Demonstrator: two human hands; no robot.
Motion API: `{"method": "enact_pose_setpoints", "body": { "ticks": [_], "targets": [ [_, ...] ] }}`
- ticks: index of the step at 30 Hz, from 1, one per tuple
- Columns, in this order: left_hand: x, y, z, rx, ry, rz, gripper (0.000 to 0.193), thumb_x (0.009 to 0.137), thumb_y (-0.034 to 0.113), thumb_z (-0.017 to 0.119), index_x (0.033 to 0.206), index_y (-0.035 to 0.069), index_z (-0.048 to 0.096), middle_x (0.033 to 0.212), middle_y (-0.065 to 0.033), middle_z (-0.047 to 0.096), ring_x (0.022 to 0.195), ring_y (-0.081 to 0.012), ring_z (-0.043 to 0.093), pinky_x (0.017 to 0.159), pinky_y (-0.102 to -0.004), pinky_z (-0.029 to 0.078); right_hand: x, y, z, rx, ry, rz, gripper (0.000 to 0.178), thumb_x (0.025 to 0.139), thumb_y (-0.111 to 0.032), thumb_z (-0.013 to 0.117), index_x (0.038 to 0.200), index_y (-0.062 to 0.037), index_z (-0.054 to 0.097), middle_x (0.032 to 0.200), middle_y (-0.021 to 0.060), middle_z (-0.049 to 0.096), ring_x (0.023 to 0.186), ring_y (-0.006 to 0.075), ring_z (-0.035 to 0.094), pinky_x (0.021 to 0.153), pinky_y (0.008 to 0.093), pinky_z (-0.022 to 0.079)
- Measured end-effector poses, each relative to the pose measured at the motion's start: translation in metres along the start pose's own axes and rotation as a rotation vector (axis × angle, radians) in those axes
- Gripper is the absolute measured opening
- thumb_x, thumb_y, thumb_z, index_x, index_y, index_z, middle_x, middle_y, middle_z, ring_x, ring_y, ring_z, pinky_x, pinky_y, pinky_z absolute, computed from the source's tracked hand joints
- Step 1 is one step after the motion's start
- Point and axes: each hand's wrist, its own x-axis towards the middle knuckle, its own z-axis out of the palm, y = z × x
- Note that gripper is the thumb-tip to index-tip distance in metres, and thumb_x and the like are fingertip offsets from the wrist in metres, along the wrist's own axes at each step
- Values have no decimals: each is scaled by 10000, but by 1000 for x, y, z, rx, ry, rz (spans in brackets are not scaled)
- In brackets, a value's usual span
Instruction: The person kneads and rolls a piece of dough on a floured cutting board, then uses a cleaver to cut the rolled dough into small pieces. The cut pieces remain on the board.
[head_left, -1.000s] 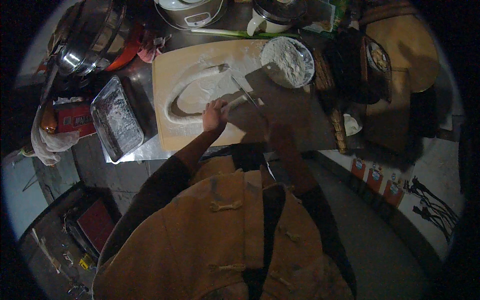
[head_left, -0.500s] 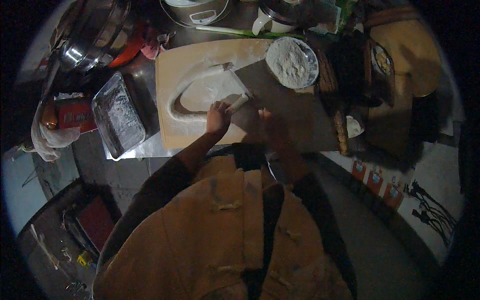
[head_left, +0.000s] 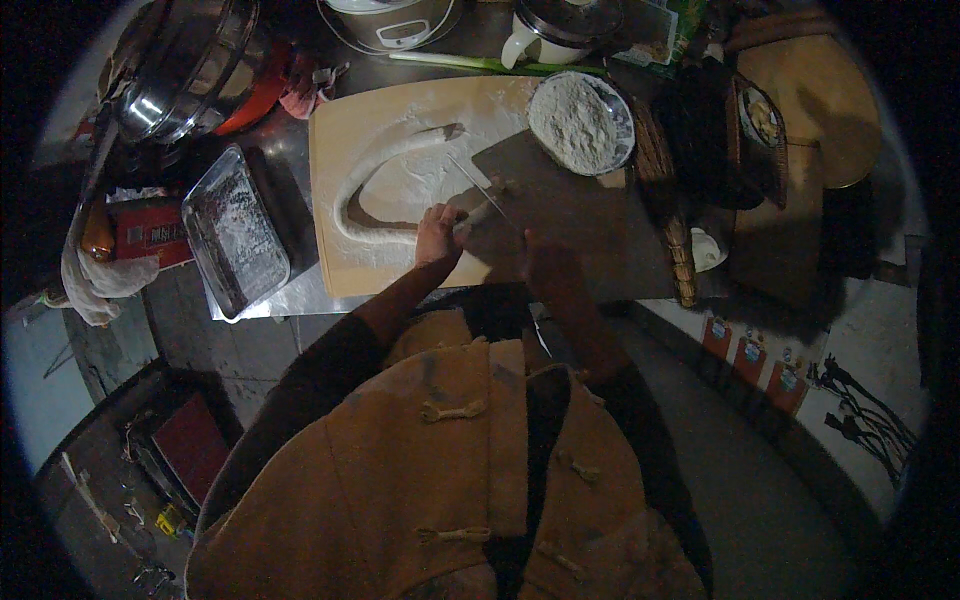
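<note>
A long rope of dough [head_left: 352, 197] lies in a U shape on the floured wooden board [head_left: 340, 270]. My left hand [head_left: 437, 237] has its fingers curled over the near end of the rope. From my right hand [head_left: 540, 262], dark in shadow, a knife [head_left: 478, 184] points up and to the left, its thin blade seen almost edge-on. The blade crosses the board just right of my left fingers, by the rope's shaded end. The knife handle is hidden in my closed right fingers. Small pale bits near the blade are too dark to make out clearly.
A bowl of flour [head_left: 575, 125] overlaps the board's far right corner. Left of the board lies a floury metal tray [head_left: 238, 235]. A straw brush [head_left: 677, 245] lies along the right side. Behind are a green onion [head_left: 450, 62], a lidded pot [head_left: 550, 45] and steel pans [head_left: 190, 75].
The knife and my right hand have shifted a little down and right. My left hand stays on the dough rope, with its fingers drawn in slightly.
</note>
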Motion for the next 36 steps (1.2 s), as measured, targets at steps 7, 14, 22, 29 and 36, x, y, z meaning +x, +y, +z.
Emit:
{"method": "enact_pose_setpoints", "body": {
  "ticks": [7,14,22,29,36],
  "targets": [
    [-12,0,-9,151,-26,-69,313,760,179,703,1036,101,576,1014,-125,560,998,-342,528,832,-467,418,6,14,34,-31,230,-267,214,900,-189,568,1039,-37,631,769,207,643,702,340,650,600,445,521],
    [6,13,2,18,-135,-109,390,805,237,677,1139,103,529,1052,-160,558,1039,-375,538,836,-469,464,11,47,38,-64,-63,52,185,894,-192,574,985,-39,625,831,221,644,761,349,645,642,448,518],
    [22,13,3,50,-16,-153,222,864,238,631,1018,80,617,1000,-138,614,967,-356,559,818,-440,474,15,52,19,-102,-19,56,236,924,-269,554,910,-44,624,771,217,639,703,343,641,594,451,503],
    [22,15,0,-27,-49,-182,241,866,263,631,1000,63,631,999,-154,617,957,-364,559,840,-451,456,8,30,9,-43,-81,112,279,943,-312,530,899,-55,630,616,175,613,532,345,608,473,466,469],
    [20,11,-3,-19,-80,-147,222,868,253,614,1001,77,632,1025,-133,613,1007,-351,551,860,-463,445,14,40,30,-127,-53,20,244,950,-278,532,873,-71,637,655,152,631,546,304,617,472,432,475]
  ]
}}
